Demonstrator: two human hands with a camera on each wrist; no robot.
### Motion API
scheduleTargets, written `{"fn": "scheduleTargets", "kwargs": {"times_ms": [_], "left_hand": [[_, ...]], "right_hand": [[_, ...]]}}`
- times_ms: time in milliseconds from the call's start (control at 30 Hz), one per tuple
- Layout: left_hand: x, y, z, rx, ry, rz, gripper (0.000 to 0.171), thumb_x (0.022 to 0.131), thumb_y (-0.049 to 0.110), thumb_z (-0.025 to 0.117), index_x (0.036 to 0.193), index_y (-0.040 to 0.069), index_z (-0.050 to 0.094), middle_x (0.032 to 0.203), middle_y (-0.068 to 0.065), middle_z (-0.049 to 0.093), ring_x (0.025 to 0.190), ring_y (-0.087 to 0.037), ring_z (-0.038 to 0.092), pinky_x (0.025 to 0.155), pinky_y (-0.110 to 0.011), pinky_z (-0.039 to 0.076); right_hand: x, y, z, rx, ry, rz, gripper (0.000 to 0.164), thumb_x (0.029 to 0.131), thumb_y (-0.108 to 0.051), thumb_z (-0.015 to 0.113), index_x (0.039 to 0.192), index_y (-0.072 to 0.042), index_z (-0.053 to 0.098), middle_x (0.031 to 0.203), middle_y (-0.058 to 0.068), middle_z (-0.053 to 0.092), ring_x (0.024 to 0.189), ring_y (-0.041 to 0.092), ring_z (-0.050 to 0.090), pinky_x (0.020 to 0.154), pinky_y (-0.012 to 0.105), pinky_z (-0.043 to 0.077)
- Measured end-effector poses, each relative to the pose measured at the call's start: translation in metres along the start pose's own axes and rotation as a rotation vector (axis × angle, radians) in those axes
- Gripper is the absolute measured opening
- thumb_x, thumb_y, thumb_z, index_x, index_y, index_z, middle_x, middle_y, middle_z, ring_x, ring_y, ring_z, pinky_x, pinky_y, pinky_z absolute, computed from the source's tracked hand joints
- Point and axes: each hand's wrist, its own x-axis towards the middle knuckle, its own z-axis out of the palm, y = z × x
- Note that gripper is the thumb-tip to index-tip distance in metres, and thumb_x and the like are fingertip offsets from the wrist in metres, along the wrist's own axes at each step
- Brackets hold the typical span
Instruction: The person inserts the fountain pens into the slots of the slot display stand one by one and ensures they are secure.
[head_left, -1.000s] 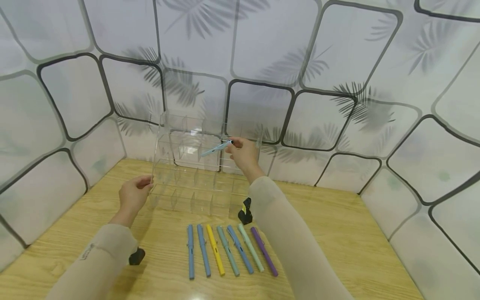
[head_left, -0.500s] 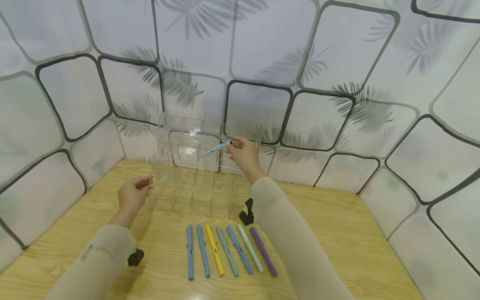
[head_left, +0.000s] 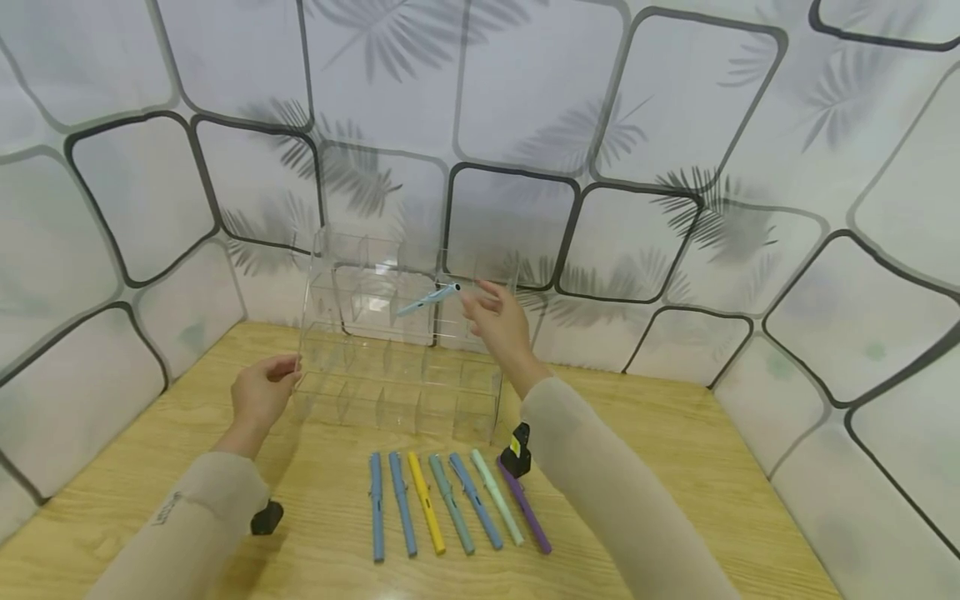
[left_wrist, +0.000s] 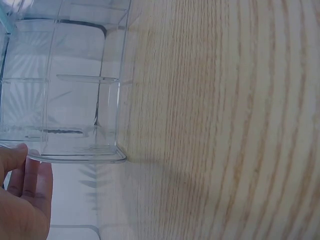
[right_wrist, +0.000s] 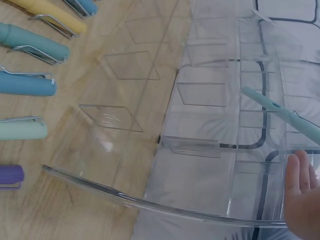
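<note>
A clear acrylic display rack (head_left: 305,325) with several tiers and dividers stands at the back of the table. My left hand (head_left: 261,398) pinches its left side panel between thumb and fingers, seen close in the left wrist view, where the hand (left_wrist: 24,205) is at the panel edge. A light blue pen (head_left: 427,300) lies slanted across an upper tier of the rack. Just right of the pen's end is my right hand (head_left: 501,327), apart from it. In the right wrist view that hand's fingers (right_wrist: 304,172) look extended, with the pen (right_wrist: 282,112) beyond them.
In front of the rack lies a row of capped pens: two blue pens (head_left: 377,508) at left, a yellow pen (head_left: 427,504), a teal pen (head_left: 452,504), another blue pen (head_left: 476,502), a mint pen (head_left: 497,497) and a purple pen (head_left: 528,512). A patterned curtain (head_left: 517,108) surrounds the table.
My right hand has let go of the light blue pen and drawn back a little to the right. The pen stays on the rack. My left hand keeps its grip on the side panel.
</note>
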Motion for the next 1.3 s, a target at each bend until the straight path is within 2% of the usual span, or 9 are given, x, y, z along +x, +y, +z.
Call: {"fn": "scheduleTargets", "kwargs": {"times_ms": [167,333,533,800,933,1067,1300], "left_hand": [[0.001,-0.002,0.0,0.007,0.011,0.002,0.025,0.091,0.004,0.064,0.113,-0.007,0.065,0.107,-0.023,0.066,0.094,-0.035,0.064,0.057,-0.009,0.045],[0.001,-0.003,-0.001,0.009,0.015,-0.003,0.025,0.09,0.004,0.064,0.113,-0.007,0.065,0.106,-0.022,0.067,0.094,-0.035,0.064,0.057,-0.008,0.044],[0.0,-0.002,-0.001,0.001,0.007,-0.018,0.025,0.09,0.003,0.064,0.113,-0.007,0.064,0.107,-0.022,0.066,0.095,-0.035,0.064,0.058,-0.009,0.044],[0.0,-0.002,-0.001,-0.005,0.002,-0.017,0.025,0.091,0.003,0.064,0.114,-0.007,0.064,0.108,-0.023,0.066,0.095,-0.035,0.064,0.059,-0.009,0.046],[0.0,-0.002,0.0,-0.016,-0.003,-0.006,0.025,0.091,0.004,0.063,0.114,-0.006,0.064,0.109,-0.023,0.065,0.097,-0.035,0.063,0.061,-0.01,0.047],[0.0,-0.003,0.0,-0.01,-0.002,0.002,0.025,0.091,0.004,0.063,0.114,-0.006,0.064,0.109,-0.023,0.066,0.097,-0.035,0.063,0.061,-0.01,0.047],[0.001,-0.004,0.0,-0.007,-0.006,0.002,0.025,0.091,0.004,0.063,0.114,-0.006,0.064,0.109,-0.023,0.065,0.096,-0.035,0.063,0.061,-0.011,0.048]], "right_hand": [[-0.013,0.008,-0.004,0.018,-0.013,-0.02,0.056,0.093,-0.031,0.064,0.141,-0.011,0.043,0.126,0.008,0.058,0.104,0.02,0.062,0.086,0.035,0.051],[-0.027,0.019,-0.01,-0.037,-0.006,-0.025,0.052,0.093,-0.032,0.063,0.14,-0.018,0.043,0.126,0.005,0.057,0.106,0.019,0.059,0.088,0.032,0.05],[-0.045,0.034,-0.021,-0.083,-0.023,-0.041,0.051,0.094,-0.028,0.063,0.139,-0.013,0.045,0.125,0.008,0.058,0.109,0.025,0.058,0.089,0.036,0.049],[-0.069,0.057,-0.038,-0.182,-0.069,-0.095,0.052,0.093,-0.028,0.064,0.137,-0.007,0.047,0.124,0.014,0.06,0.101,0.028,0.061,0.085,0.041,0.051],[-0.081,0.069,-0.047,-0.189,-0.082,-0.083,0.053,0.092,-0.025,0.065,0.137,-0.005,0.046,0.124,0.016,0.059,0.099,0.029,0.061,0.081,0.039,0.053],[-0.092,0.082,-0.053,-0.191,-0.097,-0.079,0.053,0.092,-0.019,0.066,0.137,-0.001,0.045,0.123,0.02,0.058,0.099,0.031,0.061,0.081,0.041,0.053],[-0.108,0.105,-0.06,-0.247,-0.094,-0.022,0.049,0.089,-0.02,0.069,0.132,-0.006,0.051,0.119,0.016,0.061,0.096,0.027,0.061,0.079,0.038,0.053]]}}
